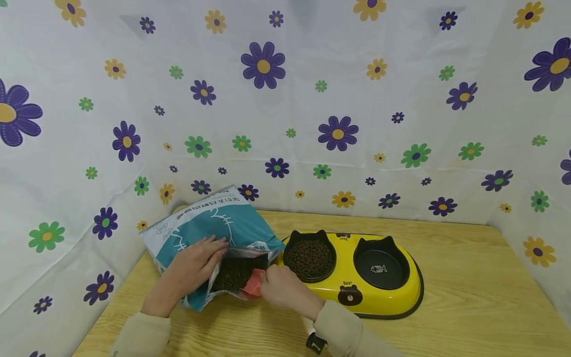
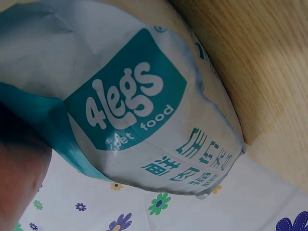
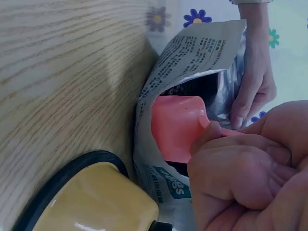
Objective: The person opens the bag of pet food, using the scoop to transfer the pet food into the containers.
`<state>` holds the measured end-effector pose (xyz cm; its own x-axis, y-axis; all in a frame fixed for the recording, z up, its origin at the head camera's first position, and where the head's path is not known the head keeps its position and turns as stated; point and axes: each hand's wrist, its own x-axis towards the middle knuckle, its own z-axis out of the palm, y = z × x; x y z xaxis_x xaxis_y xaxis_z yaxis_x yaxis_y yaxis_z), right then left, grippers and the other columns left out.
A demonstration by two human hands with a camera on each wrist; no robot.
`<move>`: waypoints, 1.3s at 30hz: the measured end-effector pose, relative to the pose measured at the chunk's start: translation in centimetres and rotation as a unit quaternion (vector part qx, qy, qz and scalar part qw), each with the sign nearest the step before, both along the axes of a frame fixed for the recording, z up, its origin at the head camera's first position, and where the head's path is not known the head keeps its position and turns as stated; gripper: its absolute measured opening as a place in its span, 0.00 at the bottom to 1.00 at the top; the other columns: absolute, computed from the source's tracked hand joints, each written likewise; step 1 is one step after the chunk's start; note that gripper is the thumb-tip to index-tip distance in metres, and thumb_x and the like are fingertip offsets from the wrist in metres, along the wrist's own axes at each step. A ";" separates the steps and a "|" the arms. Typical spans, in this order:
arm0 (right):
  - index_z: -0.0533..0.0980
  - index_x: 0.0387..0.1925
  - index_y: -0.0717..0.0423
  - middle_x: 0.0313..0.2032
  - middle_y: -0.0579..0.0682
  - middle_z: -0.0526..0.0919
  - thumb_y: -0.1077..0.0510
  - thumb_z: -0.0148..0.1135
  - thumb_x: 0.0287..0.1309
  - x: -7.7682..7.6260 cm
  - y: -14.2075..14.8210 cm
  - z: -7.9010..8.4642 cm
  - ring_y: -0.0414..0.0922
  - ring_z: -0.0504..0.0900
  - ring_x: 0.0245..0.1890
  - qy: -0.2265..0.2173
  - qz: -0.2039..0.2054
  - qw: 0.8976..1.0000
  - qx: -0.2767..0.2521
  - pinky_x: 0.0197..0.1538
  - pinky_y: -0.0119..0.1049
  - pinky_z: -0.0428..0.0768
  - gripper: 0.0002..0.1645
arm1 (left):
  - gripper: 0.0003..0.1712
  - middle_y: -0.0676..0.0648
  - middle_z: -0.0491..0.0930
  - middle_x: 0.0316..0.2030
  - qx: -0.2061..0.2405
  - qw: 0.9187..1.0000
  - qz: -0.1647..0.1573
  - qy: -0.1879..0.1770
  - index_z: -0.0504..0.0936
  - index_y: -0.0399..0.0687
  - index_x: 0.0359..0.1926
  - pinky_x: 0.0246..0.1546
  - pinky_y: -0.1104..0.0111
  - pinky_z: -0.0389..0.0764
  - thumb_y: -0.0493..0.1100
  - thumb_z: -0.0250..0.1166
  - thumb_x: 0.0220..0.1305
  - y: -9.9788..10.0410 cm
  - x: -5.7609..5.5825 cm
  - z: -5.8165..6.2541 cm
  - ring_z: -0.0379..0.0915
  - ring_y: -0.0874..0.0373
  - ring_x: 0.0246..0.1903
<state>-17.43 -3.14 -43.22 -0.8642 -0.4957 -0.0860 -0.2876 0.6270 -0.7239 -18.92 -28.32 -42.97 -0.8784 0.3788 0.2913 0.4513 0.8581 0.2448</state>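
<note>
A blue-and-white pet food bag (image 1: 232,223) lies tilted on its side, its mouth facing the front and dark brown kibble (image 1: 232,272) inside. My left hand (image 1: 196,263) holds the bag at the rim of its mouth; in the right wrist view its fingers (image 3: 243,103) are at the foil edge. With curled fingers my right hand (image 1: 290,290) grips the handle of a pink scoop (image 3: 178,127). The scoop's cup is in the bag's mouth, its front part hidden. Printed lettering on the bag (image 2: 130,96) fills the left wrist view.
Right of the bag stands a yellow double feeder (image 1: 343,258) with a black rim at its base. Its left cat-eared bowl (image 1: 330,265) holds kibble; the right bowl (image 1: 388,272) shows a fish drawing. A flowered cloth (image 1: 303,109) hangs behind the wooden table (image 1: 473,287).
</note>
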 end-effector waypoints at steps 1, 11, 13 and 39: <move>0.62 0.11 0.49 0.12 0.42 0.60 0.60 0.46 0.74 -0.1 -0.1 0.0 0.37 0.57 0.10 -0.002 -0.001 1.000 0.001 0.16 0.27 0.56 0.30 | 0.18 0.40 0.83 0.60 0.001 1.000 0.000 -0.001 0.84 0.42 0.60 0.66 0.42 0.75 0.43 0.57 0.78 0.0 0.0 0.0 0.76 0.36 0.64; 0.64 0.12 0.50 0.15 0.43 0.63 0.58 0.45 0.76 -0.6 -0.6 -1.2 0.38 0.61 0.13 -0.002 -0.004 1.000 -0.021 0.19 0.29 0.61 0.30 | 0.18 0.40 0.83 0.60 -0.001 1.000 0.000 -0.003 0.84 0.42 0.59 0.66 0.42 0.75 0.43 0.56 0.78 0.1 0.0 0.0 0.76 0.36 0.64; 0.64 0.11 0.50 0.13 0.42 0.63 0.58 0.45 0.77 -0.7 -0.7 -1.5 0.38 0.60 0.12 -0.010 -0.006 0.999 -0.039 0.18 0.29 0.60 0.31 | 0.18 0.40 0.83 0.60 -0.001 1.000 -0.001 -0.002 0.84 0.41 0.60 0.66 0.42 0.75 0.43 0.56 0.78 0.1 -0.1 0.0 0.76 0.36 0.64; 0.71 0.23 0.54 0.18 0.40 0.65 0.51 0.43 0.82 1.4 -1.6 -5.1 0.34 0.60 0.17 0.017 -0.052 0.988 -0.141 0.22 0.26 0.58 0.26 | 0.17 0.40 0.84 0.60 0.007 1.000 0.003 0.007 0.85 0.42 0.59 0.65 0.42 0.76 0.42 0.57 0.77 0.1 -0.1 -0.2 0.77 0.36 0.63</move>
